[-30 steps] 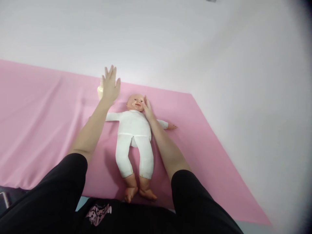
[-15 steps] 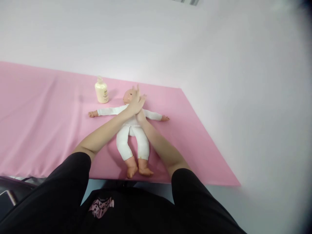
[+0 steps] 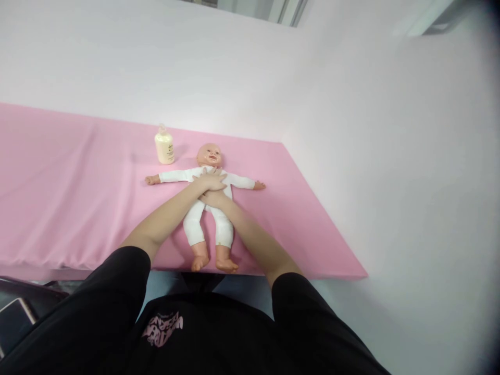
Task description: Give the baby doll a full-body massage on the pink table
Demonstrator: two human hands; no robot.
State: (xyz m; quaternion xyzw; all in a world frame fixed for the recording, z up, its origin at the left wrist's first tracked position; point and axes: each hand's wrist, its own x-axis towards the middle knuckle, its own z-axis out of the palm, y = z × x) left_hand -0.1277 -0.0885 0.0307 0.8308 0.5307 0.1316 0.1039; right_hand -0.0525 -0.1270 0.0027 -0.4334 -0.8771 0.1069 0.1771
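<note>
A baby doll in white clothes [image 3: 224,225] lies on its back on the pink-covered table [image 3: 304,234], arms spread and feet toward me. Both my hands rest flat on its chest, crossed at the wrists. My left hand [image 3: 213,180] lies on top, fingers apart, reaching in from the left side. Under and beside it, my right hand [image 3: 213,198] is partly covered, with some spread fingers showing over the white cloth. The doll's head [image 3: 210,154] is uncovered above my fingers.
A pale yellow pump bottle [image 3: 164,148] stands left of the doll's head. White walls [image 3: 219,78] border the table at the back and right. A dark phone-like device [image 3: 15,323] lies on a black surface at the lower left.
My hands have come down from near the doll's head and neck onto its chest, uncovering its head. The view has shifted slightly.
</note>
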